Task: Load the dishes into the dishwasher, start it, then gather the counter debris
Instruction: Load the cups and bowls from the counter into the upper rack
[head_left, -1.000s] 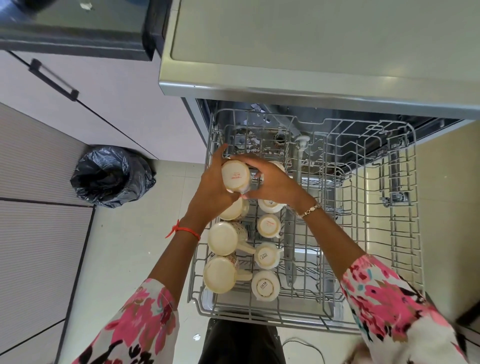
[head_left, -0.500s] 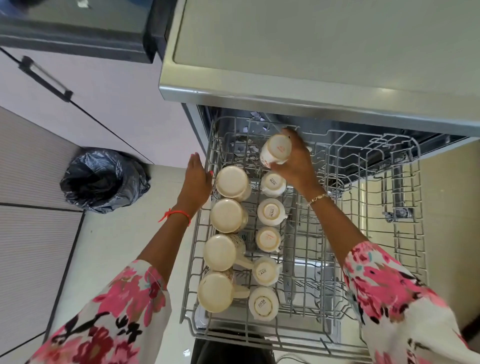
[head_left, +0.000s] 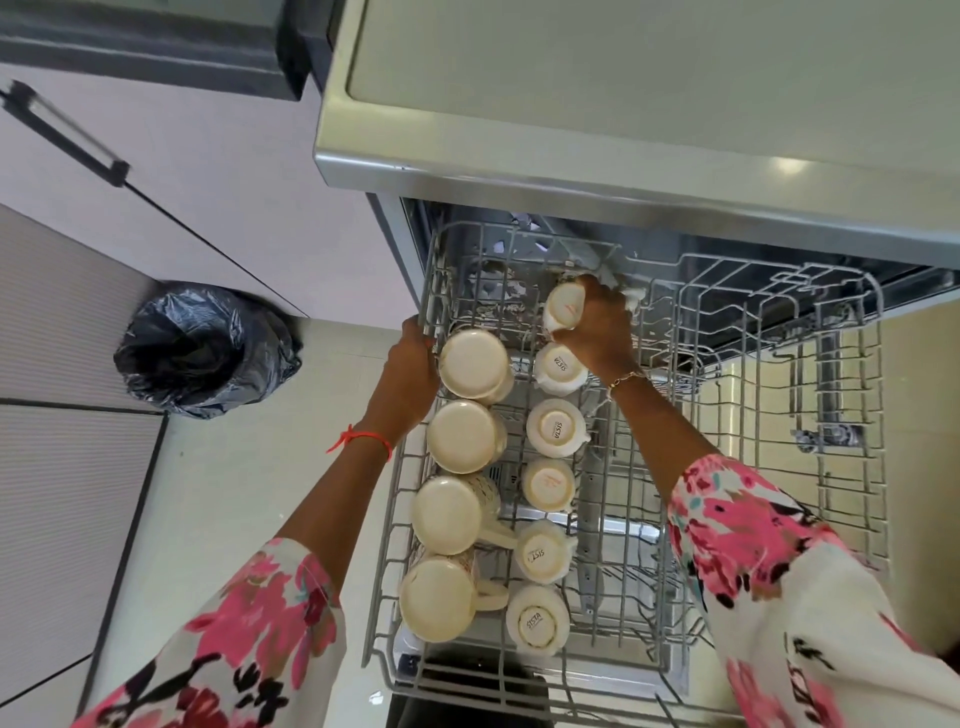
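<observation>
While our right hand (head_left: 597, 325) closes its fingers around a small cream cup (head_left: 565, 309), we bring this cup, bottom up, to the far end of the inner row in the upper rack (head_left: 857, 415) of the dishwasher (head_left: 623, 156). The cup seems tilted and, in our judgement, is not yet seated on the wires. Just on the near side of it stands the next small cup (head_left: 560, 368), touching the wrist side of the hand.

Our left hand (head_left: 410, 364) grips the left edge of the rack, the fingers curled over the wire, beside the farthest large mug (head_left: 474, 364). We think it steadies the rack.

Along the left edge four large mugs stand upside down in a line, and beside them run five small cups, also inverted. The right half of the rack carries nothing we can see.

So the loading is under way, but much remains, we judge: the rack is pulled out, the door is open, the machine is not started, and the counter debris is out of view. A black bin bag (head_left: 208, 348) sits on the floor to the left.
</observation>
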